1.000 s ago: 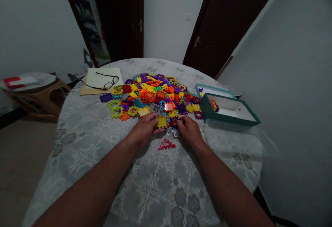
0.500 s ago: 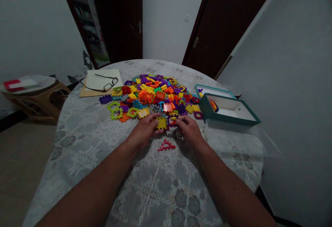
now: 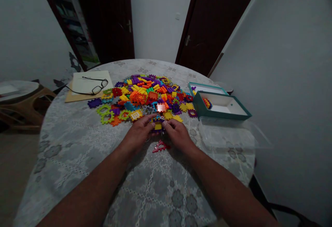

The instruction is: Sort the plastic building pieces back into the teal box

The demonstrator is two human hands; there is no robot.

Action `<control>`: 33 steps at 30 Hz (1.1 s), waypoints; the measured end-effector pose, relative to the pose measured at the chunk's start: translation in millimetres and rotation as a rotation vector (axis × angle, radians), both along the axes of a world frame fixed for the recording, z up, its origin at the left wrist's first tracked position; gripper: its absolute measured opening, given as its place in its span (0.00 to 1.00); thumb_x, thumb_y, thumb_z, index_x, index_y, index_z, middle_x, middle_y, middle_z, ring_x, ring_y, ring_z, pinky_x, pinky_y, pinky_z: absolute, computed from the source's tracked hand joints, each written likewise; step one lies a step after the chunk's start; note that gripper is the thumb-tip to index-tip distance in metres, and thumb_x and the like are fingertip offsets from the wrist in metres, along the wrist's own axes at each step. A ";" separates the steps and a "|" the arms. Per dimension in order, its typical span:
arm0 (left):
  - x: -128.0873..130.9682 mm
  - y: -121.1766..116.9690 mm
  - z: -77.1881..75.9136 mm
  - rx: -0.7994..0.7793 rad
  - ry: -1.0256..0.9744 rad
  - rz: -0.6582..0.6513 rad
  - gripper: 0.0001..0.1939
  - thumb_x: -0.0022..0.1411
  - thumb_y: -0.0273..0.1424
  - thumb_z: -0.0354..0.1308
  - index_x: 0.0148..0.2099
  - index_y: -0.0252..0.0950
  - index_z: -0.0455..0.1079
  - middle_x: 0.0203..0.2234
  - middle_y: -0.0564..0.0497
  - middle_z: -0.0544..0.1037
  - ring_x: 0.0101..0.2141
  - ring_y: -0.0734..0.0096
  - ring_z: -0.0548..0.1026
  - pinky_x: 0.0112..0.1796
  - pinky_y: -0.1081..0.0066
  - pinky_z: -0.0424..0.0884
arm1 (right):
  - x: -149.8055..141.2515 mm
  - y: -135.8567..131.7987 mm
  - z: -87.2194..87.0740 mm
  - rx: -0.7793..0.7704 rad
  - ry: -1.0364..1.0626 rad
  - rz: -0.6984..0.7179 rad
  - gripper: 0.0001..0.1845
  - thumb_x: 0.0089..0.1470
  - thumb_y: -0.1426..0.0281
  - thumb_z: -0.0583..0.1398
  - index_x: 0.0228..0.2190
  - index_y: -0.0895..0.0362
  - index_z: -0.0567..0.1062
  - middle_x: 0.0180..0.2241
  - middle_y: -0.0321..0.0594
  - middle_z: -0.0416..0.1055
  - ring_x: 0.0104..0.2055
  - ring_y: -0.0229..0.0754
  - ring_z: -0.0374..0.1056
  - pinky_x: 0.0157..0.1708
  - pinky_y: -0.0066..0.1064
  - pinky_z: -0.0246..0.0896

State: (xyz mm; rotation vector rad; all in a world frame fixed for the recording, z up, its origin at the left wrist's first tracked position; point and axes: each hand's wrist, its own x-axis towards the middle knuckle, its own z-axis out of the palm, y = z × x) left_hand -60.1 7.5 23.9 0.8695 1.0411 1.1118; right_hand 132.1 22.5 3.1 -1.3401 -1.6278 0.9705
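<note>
Yellow piece (image 3: 158, 126), squarish, purple at edges

Our left hand (image 3: 138, 132) pinches a yellow piece (image 3: 158, 126) over the patterned tablecloth (image 3: 150, 192), and our right hand (image 3: 178, 132) meets it at the right edge; exactly what that hand grips is too small to tell. A red triangle (image 3: 158, 147) lies just nearer to us. Beyond our hands we see a heap of colourful toy pieces (image 3: 145, 94). Glasses (image 3: 101, 86) rest on paper (image 3: 89, 84) to its left; a green box (image 3: 223, 114) stands to its right, with a clear plastic cover (image 3: 228, 135) in front.
</note>
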 end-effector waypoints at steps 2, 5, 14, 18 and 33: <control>1.2 1.4 0.6 -0.022 -0.013 0.036 0.20 0.71 0.26 0.63 0.63 0.37 0.78 0.56 0.38 0.84 0.46 0.61 0.86 0.45 0.63 0.86 | 12.8 5.0 4.4 0.120 -0.114 -0.041 0.16 0.70 0.55 0.60 0.35 0.52 0.78 0.34 0.39 0.78 0.37 0.45 0.72 0.39 0.35 0.64; 2.0 3.2 3.2 -0.049 -0.036 0.125 0.19 0.72 0.25 0.61 0.63 0.36 0.77 0.54 0.38 0.84 0.45 0.62 0.86 0.45 0.63 0.87 | 35.2 15.5 4.6 0.314 -0.427 -0.166 0.12 0.68 0.65 0.60 0.46 0.56 0.80 0.47 0.49 0.80 0.50 0.52 0.74 0.55 0.41 0.66; -2.2 5.6 7.5 -0.059 -0.024 0.211 0.18 0.72 0.23 0.59 0.60 0.37 0.79 0.50 0.41 0.84 0.40 0.65 0.85 0.44 0.62 0.87 | 48.4 23.3 -4.0 0.143 -1.027 -0.158 0.16 0.69 0.64 0.62 0.52 0.59 0.80 0.50 0.57 0.79 0.54 0.58 0.72 0.54 0.42 0.65; -2.8 5.6 7.0 -0.049 -0.009 0.198 0.19 0.71 0.22 0.59 0.61 0.38 0.78 0.48 0.42 0.84 0.39 0.65 0.85 0.42 0.62 0.88 | 51.8 23.0 -6.2 0.199 -0.950 -0.243 0.17 0.65 0.68 0.63 0.54 0.59 0.79 0.49 0.57 0.77 0.54 0.58 0.73 0.55 0.43 0.67; -0.5 -1.6 -1.7 0.003 -0.006 0.025 0.19 0.68 0.32 0.67 0.60 0.37 0.80 0.55 0.37 0.83 0.47 0.58 0.84 0.41 0.63 0.86 | 8.7 -7.9 -2.4 0.680 -0.293 0.302 0.29 0.64 0.77 0.64 0.64 0.51 0.71 0.59 0.53 0.69 0.62 0.55 0.70 0.62 0.54 0.74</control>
